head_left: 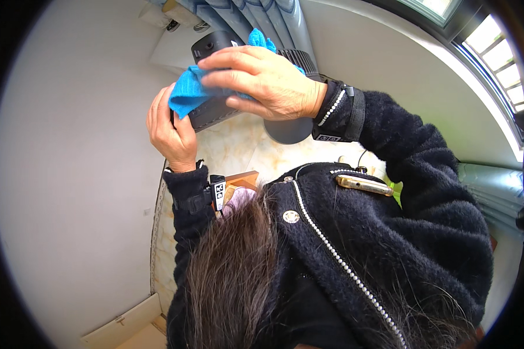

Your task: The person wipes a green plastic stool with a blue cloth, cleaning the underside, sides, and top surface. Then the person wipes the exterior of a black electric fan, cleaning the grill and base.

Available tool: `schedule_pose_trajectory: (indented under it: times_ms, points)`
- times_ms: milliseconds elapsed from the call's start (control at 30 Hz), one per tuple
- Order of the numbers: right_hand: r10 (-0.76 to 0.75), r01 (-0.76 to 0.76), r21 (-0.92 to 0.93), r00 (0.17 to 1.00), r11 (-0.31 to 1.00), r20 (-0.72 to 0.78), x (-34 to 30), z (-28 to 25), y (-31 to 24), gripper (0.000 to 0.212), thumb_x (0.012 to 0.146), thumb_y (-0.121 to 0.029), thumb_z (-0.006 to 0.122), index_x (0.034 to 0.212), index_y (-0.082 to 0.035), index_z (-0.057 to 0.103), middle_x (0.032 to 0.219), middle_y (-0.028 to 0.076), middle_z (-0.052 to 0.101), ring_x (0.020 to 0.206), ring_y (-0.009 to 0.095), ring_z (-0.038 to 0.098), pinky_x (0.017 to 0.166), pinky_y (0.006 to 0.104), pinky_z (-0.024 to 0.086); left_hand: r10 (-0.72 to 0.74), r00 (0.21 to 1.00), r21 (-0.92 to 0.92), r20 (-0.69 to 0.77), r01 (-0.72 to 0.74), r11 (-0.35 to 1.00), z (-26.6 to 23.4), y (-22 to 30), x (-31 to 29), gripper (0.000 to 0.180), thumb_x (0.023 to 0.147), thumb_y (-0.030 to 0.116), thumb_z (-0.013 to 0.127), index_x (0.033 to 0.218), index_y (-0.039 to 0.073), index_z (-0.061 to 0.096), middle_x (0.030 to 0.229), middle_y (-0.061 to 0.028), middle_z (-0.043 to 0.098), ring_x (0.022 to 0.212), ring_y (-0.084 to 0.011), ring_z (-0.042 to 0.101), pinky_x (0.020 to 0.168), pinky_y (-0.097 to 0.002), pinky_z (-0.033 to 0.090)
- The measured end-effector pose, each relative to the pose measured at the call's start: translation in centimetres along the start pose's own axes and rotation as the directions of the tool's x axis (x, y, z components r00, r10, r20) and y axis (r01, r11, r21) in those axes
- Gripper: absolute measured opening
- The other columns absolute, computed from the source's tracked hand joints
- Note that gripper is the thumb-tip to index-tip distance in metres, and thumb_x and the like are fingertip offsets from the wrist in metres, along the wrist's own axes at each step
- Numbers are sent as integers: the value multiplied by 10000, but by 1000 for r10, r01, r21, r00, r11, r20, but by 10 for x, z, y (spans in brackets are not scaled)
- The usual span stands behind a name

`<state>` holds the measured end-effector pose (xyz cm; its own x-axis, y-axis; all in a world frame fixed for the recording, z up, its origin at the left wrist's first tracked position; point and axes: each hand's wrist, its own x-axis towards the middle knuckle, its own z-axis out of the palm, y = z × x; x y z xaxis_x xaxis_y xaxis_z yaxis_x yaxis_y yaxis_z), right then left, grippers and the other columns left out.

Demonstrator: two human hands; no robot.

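My left hand point(172, 132) closes round the left edge of a black box-shaped appliance point(212, 43), its thumb on the near side. A bright blue cloth point(186, 93) lies over the appliance and touches my left thumb. From the right, my right hand point(268, 84) holds the cloth against the appliance, palm down, with slightly blurred fingertips. Another bunched bit of the cloth sticks up beyond that hand. Much of the appliance is hidden by the hands and cloth, so its exact kind cannot be told.
Just right of the appliance stands a dark round object with a ribbed top point(297, 58). Blue curtains point(224, 14) hang behind. A white wall point(70, 145) runs along the left, and a window point(498, 55) is at upper right. Pale tiled floor point(233, 142) shows below.
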<state>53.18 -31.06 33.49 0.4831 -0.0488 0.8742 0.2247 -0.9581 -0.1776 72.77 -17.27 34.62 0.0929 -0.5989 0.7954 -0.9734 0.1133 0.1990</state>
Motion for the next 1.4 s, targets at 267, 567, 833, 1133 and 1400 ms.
schedule_pose_trajectory:
  times_ms: [267,567,833,1133,1400]
  points:
    - [362,-337,167,920,927,-153,-86,-20,44,342,946,-44,594,1281,-111,595,1359,122,550,1234,325,555,1079,416,433,-23,1000,19,18,23,1000,0,4,0,331,885,98,513,1148,17,696,1166,-135,699,1101,-310,646,997,-407,461]
    - [920,-874,315,392,371,2,-212,28,123,402,1058,-313,506,1333,-26,562,1166,153,660,1118,252,609,991,345,459,-24,999,20,25,23,1000,-3,3,-1,336,880,93,512,1151,15,694,1175,-132,700,1111,-299,644,1010,-402,456]
    - [694,-649,347,720,677,-8,-103,-6,92,333,1053,-291,511,1172,-19,662,1104,156,714,1042,257,674,934,357,509,-62,998,-25,20,63,998,-3,2,-5,341,865,91,514,1143,13,694,1176,-134,700,1113,-300,644,1011,-402,456]
    - [218,-375,495,912,784,346,-9,-21,56,517,1072,-375,411,1351,46,523,1294,214,609,1245,316,560,1055,391,420,-67,998,-11,17,67,998,-5,6,-2,352,844,110,514,1122,-2,697,1148,-149,702,1110,-320,646,1014,-412,454]
    - [536,-868,237,463,437,706,-88,-27,127,592,1046,-527,441,1241,3,617,1017,140,678,963,211,608,925,350,472,-10,999,2,48,10,1000,-7,4,-3,365,840,129,484,1101,-12,697,1128,-161,705,1098,-323,651,1026,-416,444]
